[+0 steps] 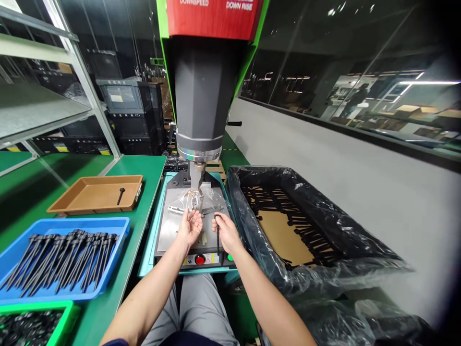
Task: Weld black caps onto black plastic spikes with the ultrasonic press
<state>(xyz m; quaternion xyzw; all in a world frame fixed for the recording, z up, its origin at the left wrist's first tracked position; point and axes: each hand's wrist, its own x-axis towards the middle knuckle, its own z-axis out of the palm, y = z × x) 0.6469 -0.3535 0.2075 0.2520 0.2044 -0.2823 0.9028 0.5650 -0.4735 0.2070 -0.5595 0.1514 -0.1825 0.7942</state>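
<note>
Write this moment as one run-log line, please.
left hand: open, palm up on press plate | right hand: holds black rod | blue tray: black rods | brown tray: one rod

The person's two arms are bare from the elbows down to the hands, with no sleeves on them. The left hand (190, 226) has no glove, no ring and no watch. The right hand (225, 233) is bare in the same way, and its wrist has no band. The fingers (196, 216) are bare too, with short nails. Below the arms are light grey trousers (196, 307) made of smooth cloth. Just below the trousers, at the picture's bottom edge, is a strip of dark blue cloth (115, 343).
</note>
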